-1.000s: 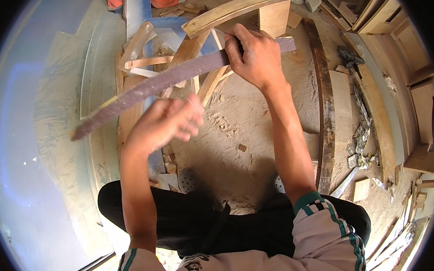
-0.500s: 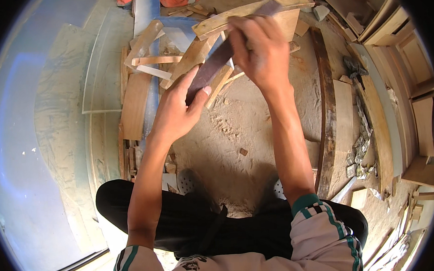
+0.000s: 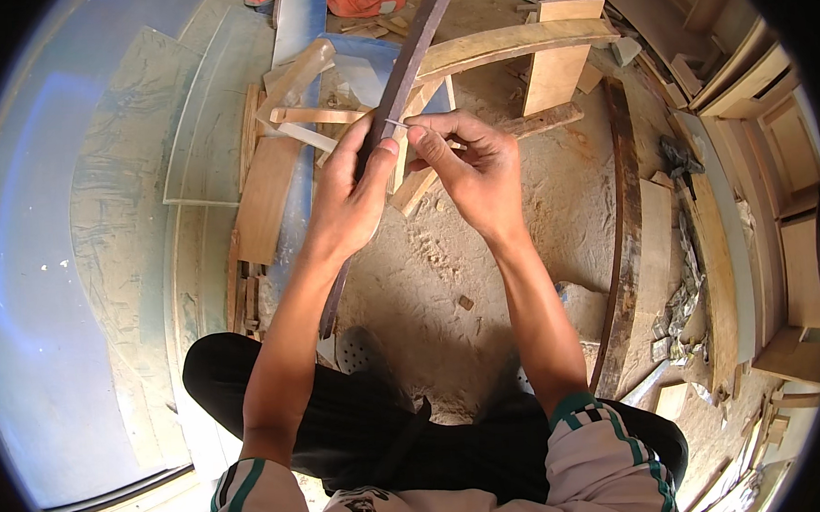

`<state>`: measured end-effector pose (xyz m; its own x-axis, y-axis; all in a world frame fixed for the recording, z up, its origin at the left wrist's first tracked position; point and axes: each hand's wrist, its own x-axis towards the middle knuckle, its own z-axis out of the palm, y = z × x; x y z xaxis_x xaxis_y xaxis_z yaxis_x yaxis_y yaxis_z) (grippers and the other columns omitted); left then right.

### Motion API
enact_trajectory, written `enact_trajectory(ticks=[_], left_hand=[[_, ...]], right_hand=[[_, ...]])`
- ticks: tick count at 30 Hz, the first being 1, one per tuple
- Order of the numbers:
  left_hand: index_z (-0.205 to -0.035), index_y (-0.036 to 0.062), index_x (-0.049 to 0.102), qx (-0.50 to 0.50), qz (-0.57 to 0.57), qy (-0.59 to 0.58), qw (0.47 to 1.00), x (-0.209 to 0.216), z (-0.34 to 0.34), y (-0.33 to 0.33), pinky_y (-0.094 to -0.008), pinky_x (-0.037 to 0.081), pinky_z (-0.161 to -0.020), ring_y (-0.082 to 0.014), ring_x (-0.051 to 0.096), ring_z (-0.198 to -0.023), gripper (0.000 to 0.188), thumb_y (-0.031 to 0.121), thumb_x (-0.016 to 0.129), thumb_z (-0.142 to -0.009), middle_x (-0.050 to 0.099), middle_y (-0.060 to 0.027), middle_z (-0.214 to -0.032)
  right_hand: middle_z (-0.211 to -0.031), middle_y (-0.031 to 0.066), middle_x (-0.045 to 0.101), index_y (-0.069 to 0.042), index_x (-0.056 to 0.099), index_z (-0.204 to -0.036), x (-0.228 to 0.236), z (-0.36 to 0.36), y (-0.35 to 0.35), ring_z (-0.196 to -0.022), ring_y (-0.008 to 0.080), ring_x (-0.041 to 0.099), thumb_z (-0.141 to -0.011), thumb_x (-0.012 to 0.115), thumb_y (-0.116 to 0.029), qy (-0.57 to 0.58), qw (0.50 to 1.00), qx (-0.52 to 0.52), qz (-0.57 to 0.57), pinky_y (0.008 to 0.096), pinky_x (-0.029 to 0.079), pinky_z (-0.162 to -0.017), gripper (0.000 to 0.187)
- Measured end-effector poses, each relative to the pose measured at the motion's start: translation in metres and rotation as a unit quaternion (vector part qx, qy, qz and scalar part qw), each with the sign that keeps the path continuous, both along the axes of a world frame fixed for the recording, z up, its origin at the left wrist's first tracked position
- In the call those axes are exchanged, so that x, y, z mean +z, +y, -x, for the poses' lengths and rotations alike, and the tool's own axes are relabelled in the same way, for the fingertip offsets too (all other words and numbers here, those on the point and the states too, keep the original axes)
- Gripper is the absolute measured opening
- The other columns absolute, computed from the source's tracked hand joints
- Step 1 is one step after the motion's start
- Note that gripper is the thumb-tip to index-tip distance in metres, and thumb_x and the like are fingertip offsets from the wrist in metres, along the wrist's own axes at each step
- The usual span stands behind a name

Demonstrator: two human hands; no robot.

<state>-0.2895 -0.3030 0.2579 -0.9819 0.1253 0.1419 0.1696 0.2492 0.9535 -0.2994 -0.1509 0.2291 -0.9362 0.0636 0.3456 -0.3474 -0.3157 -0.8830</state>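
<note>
Head view: dark strip (image 3: 407, 71) slants between clasping left fingers (image 3: 387, 150); right fingers (image 3: 428, 145) pinch a pin (image 3: 397, 123).

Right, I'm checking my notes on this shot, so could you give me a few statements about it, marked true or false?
1. The left hand grips the dark strip. True.
2. The right hand is empty. False: it pinches a thin, nail-like piece.
3. The pale curved board lies beyond both hands. True.
4. The person's trousers are white. False: they are black.
</note>
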Motion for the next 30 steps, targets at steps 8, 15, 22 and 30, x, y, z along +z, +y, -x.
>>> enact_trajectory(ticks=[8, 15, 22, 30], left_hand=[[-0.135, -0.0017, 0.054, 0.034, -0.031, 0.034, 0.998, 0.007, 0.002, 0.004, -0.0256, 0.049, -0.083, -0.0084, 0.059, -0.093, 0.039, 0.016, 0.059, -0.1, 0.066, -0.004, -0.105], [-0.137, -0.001, 0.054, 0.032, -0.057, 0.053, 0.996, 0.008, 0.001, 0.011, -0.0181, 0.031, -0.055, 0.0012, 0.041, -0.065, 0.038, 0.012, 0.056, -0.101, 0.056, 0.0068, -0.083], [-0.135, 0.0003, 0.056, 0.02, -0.072, 0.039, 0.996, 0.008, 0.001, 0.014, -0.0164, 0.027, -0.05, 0.0027, 0.036, -0.059, 0.036, 0.012, 0.055, -0.101, 0.052, 0.0093, -0.077], [-0.135, 0.0011, 0.056, 0.03, -0.051, 0.042, 0.997, 0.001, 0.004, 0.011, -0.0163, 0.027, -0.05, 0.0021, 0.037, -0.058, 0.035, 0.013, 0.056, -0.101, 0.05, 0.0093, -0.074]], right_hand=[[-0.094, 0.0107, 0.071, 0.004, 0.07, -0.098, 0.006, 0.001, -0.009, -0.08, 0.0138, 0.069, -0.094, 0.068, -0.006, -0.038, 0.995, 0.051, 0.075, 0.0272, 0.06, -0.069, 0.011], [-0.101, 0.0165, 0.072, 0.008, 0.067, -0.092, 0.006, 0.005, -0.005, -0.084, 0.017, 0.07, -0.092, 0.067, 0.0, -0.039, 0.988, 0.078, 0.129, 0.0298, 0.062, -0.076, 0.009], [-0.102, 0.018, 0.072, 0.009, 0.067, -0.091, 0.006, 0.007, -0.004, -0.084, 0.0178, 0.07, -0.091, 0.07, 0.0, -0.036, 0.985, 0.091, 0.14, 0.0296, 0.061, -0.077, 0.009], [-0.1, 0.0171, 0.072, 0.009, 0.068, -0.091, 0.004, 0.009, -0.002, -0.083, 0.0173, 0.07, -0.09, 0.071, 0.0, -0.041, 0.987, 0.089, 0.127, 0.0288, 0.06, -0.075, 0.01]])
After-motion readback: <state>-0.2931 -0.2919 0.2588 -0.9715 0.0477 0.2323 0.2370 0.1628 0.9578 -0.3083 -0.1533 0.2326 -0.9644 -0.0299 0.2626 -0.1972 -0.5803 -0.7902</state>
